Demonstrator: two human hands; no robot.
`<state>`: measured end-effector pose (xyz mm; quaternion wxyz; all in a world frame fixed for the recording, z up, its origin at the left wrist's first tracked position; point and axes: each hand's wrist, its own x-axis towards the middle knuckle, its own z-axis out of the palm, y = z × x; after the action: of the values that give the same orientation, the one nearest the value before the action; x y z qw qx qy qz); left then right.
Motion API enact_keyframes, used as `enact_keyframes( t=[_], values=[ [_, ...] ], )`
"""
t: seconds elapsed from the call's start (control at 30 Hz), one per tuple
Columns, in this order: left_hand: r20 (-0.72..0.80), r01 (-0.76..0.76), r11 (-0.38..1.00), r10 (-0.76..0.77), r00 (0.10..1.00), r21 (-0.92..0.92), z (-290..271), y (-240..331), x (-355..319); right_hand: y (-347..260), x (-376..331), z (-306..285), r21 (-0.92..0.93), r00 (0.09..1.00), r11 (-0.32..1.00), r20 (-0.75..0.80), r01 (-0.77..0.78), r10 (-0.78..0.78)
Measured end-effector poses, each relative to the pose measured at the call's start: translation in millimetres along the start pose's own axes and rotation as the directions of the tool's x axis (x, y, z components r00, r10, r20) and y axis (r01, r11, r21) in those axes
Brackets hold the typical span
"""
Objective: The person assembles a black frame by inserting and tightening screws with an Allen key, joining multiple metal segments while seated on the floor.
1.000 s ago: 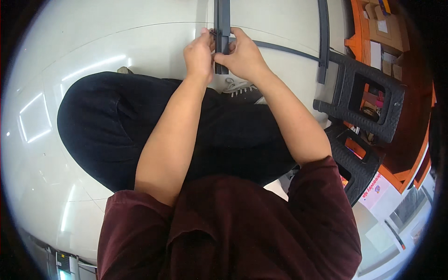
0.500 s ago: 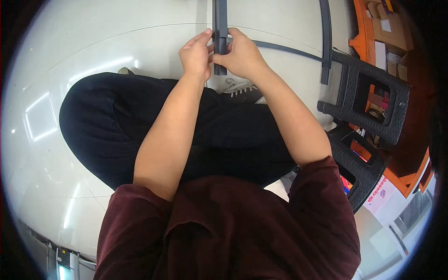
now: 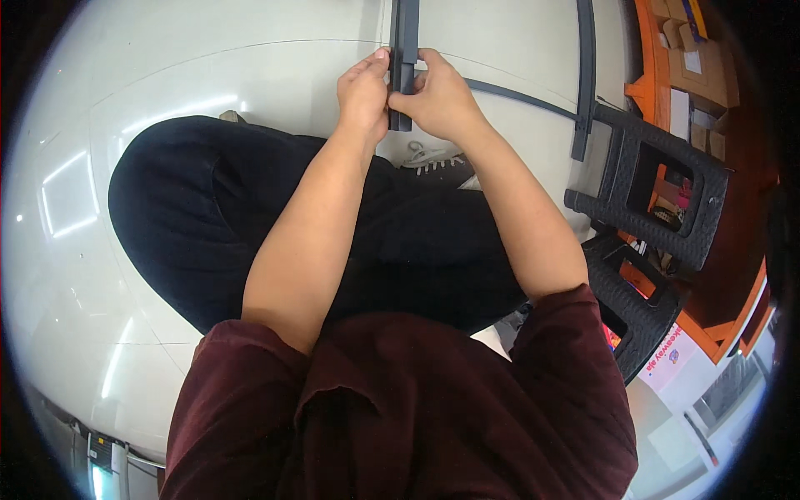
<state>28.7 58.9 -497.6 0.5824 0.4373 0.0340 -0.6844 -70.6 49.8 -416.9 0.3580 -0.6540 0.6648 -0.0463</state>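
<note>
Both of my hands are on the near end of a dark grey bar (image 3: 406,33), which runs away from me past the top edge. My left hand (image 3: 364,93) grips its left side with bent fingers, fingertips against the bar. From the right side my right hand (image 3: 443,98) holds the same end, its thumb across the front and its other fingers partly hidden behind. A step shows on the bar between my hands, where a wider section meets a narrower one. Farther right, a thin grey crossbar (image 3: 525,98) runs to a second upright grey bar (image 3: 585,75).
Black plastic stools (image 3: 708,200) stand at the right, beside an orange shelf frame (image 3: 654,67) with cardboard boxes (image 3: 712,71). Glossy pale floor tiles (image 3: 250,50) spread around me. My shoe (image 3: 437,171) and dark-trousered legs (image 3: 183,183) lie below my hands.
My hands and the bar end have shifted slightly to the right. Both hands keep their hold on it.
</note>
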Motion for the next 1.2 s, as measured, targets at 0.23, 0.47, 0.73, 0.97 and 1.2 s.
enact_keyframes(
  t=[0.23, 0.47, 0.73, 0.97, 1.2],
  values=[
    [-0.125, 0.023, 0.952, 0.016, 0.992, 0.307, -3.2, 10.1, 4.7, 6.8, 5.1, 2.3, 0.009, 1.000, 1.000, 0.021, -0.019, 0.019],
    [-0.115, -0.038, 0.986, 0.056, 0.992, 0.160, -4.8, 4.5, 9.8, 4.7, 5.7, 0.6, -0.021, 0.999, 0.999, 0.032, -0.039, 0.039],
    [-0.095, 0.050, 0.998, -0.047, 0.994, 0.029, 0.9, 0.0, -0.8, 6.4, 7.1, 2.0, 0.006, 1.000, 1.000, 0.025, -0.018, 0.018],
    [-0.014, 0.108, 0.994, -0.108, 0.994, -0.032, -3.9, -6.5, 8.2, 15.4, 7.7, 5.5, -0.036, 0.999, 0.999, -0.041, 0.032, -0.033],
    [0.084, 0.251, 0.966, -0.246, 0.966, -0.056, -6.3, -2.8, 11.9, -3.1, 2.0, -6.9, -0.054, 0.999, 0.997, 0.023, -0.048, 0.049]
  ],
)
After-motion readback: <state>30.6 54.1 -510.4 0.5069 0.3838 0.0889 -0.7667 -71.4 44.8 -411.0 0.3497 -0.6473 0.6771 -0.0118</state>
